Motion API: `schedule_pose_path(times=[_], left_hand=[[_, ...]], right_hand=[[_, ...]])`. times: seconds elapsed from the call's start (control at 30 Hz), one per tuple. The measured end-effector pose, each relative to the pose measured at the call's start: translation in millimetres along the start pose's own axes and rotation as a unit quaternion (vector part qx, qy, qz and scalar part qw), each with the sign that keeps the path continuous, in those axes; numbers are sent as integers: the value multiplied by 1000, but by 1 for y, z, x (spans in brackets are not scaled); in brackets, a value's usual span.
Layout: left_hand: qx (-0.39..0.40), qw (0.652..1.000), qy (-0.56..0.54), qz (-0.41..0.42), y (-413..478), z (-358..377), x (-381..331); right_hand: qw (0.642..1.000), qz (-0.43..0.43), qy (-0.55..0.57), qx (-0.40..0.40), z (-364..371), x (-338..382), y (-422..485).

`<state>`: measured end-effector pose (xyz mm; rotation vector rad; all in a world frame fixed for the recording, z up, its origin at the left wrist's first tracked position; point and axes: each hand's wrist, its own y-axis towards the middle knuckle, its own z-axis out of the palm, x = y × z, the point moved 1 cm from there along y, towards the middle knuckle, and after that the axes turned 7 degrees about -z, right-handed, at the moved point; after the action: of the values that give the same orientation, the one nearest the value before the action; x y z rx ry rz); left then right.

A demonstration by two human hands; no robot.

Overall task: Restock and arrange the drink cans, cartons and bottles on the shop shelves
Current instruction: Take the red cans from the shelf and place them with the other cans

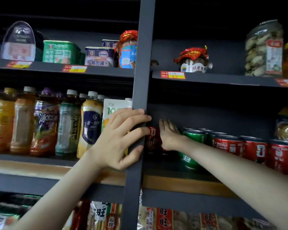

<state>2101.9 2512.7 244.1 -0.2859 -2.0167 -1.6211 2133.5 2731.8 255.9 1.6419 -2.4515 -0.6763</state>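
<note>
Dark grey shop shelving fills the view, split by an upright post (140,83) that runs top to bottom through the middle of the frame. Just right of the post, on the middle shelf, stands a red can (154,140). The right hand (170,135) reaches deep into that bay with its fingers straight and pointing toward the back wall, its palm edge lying against the can's right side; the thumb is hidden, so whether it closes round the can cannot be told. Below the right wrist sits a green can (189,156), with more green cans behind it, and a row of red cans (256,151) runs off toward the right edge. The left hand (121,138) grips the post at centre frame, fingers curled round its front face and thumb below. Touching the back of that hand is a white and green carton (113,110), and left of it a line of drink bottles (45,122) stretches to the left edge. On the shelf above are tins (61,52) at upper left, a jar with a red foil cover (194,60) right of the post and a clear jar (263,48) at upper right, with a price tag (173,75) on the shelf lip. Snack packets (163,218) fill the bottom shelf
</note>
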Motion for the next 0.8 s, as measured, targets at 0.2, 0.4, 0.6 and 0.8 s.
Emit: schedule_pose_path(times=[0.2, 0.4, 0.6, 0.8], left_hand=[[-23, 1000, -14, 8, -2, 8, 5], [-20, 1000, -15, 7, -2, 9, 6], [-14, 1000, -8, 10, -5, 10, 8], [-10, 1000, -23, 1, -5, 12, 8]], right_hand=[[998, 37, -33, 29, 15, -8, 16], [997, 40, -31, -51, 28, -8, 28], [993, 46, -48, -96, 12, -2, 16], [998, 15, -24, -51, 6, 12, 3]])
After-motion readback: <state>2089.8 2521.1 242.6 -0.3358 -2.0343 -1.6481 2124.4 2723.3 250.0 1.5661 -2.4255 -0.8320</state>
